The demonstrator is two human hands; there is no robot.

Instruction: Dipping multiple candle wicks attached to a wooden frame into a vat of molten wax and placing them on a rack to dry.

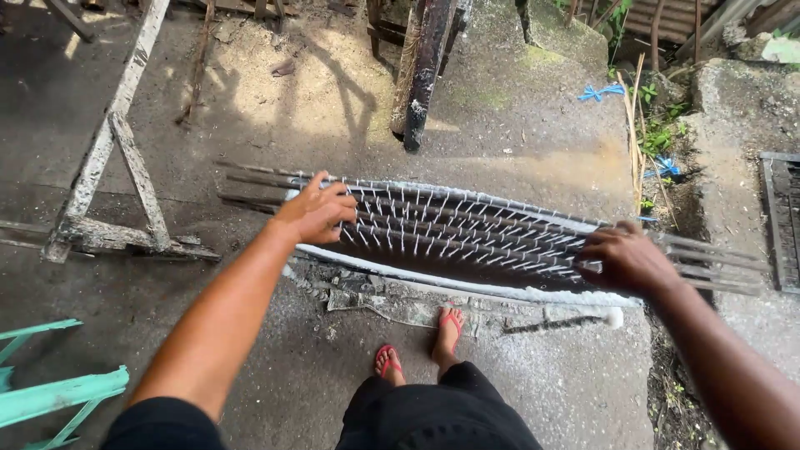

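Black shorts [450,412] fill the bottom edge at your waist; below them, your two feet in red flip-flops [417,346] stand on rough grey concrete [550,383]. Item in hand: one long dark rack of parallel bars [467,237], studded with rows of short white spikes and edged with white crust, lying crosswise in front of you just above the ground, its bare bar ends sticking out at both sides. Your left hand [317,210] grips the rack's left end, fingers curled over the top bars. Your right hand [627,258] closes on the right end, fingers wrapped round the bars. Surroundings: weathered wooden trestle [117,167] at left; turquoise painted frame [50,392] at lower left; charred upright post [425,67] beyond the rack; blue string scrap [600,92] on the slab; weeds [662,133] at right.
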